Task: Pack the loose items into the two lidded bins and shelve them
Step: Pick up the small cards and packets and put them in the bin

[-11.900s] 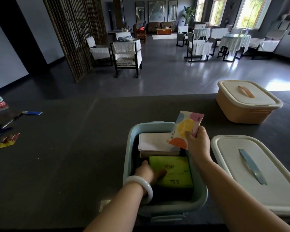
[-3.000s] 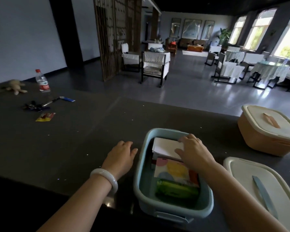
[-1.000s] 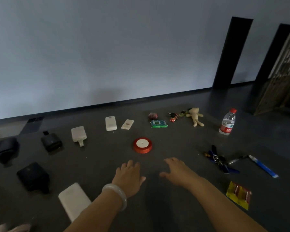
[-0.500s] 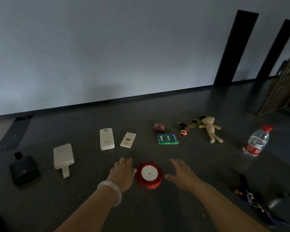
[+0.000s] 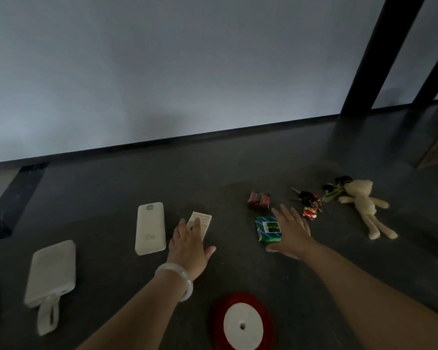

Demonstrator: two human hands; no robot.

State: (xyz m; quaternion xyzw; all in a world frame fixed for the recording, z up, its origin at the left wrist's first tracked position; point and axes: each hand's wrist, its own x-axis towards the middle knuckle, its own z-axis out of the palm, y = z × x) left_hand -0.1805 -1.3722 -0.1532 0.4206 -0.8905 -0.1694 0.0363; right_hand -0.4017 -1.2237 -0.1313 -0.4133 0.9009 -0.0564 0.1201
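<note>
Loose items lie on the dark counter [image 5: 238, 173]. My left hand [image 5: 189, 246], a pale bangle on its wrist, stretches flat with its fingertips over the near end of a small cream box [image 5: 202, 223]. My right hand [image 5: 292, 233] is spread, fingers straight, beside and partly over the right edge of a green and blue striped packet [image 5: 268, 229]. Neither hand grips anything. A red ribbon spool [image 5: 242, 323] with a white core sits close to me between my forearms. Neither bin is in view.
A white power bank [image 5: 151, 231] lies left of the cream box, another white one with a strap [image 5: 51, 274] further left. Behind the packet sit a dark red wrapped thing [image 5: 259, 200], keys with charms [image 5: 310, 202] and a cream plush toy [image 5: 364, 205]. A grey wall rises behind.
Both hands have reached forward past the red spool, the left to the cream box and the right to the green packet. The view has moved closer, so the spool now lies near me.
</note>
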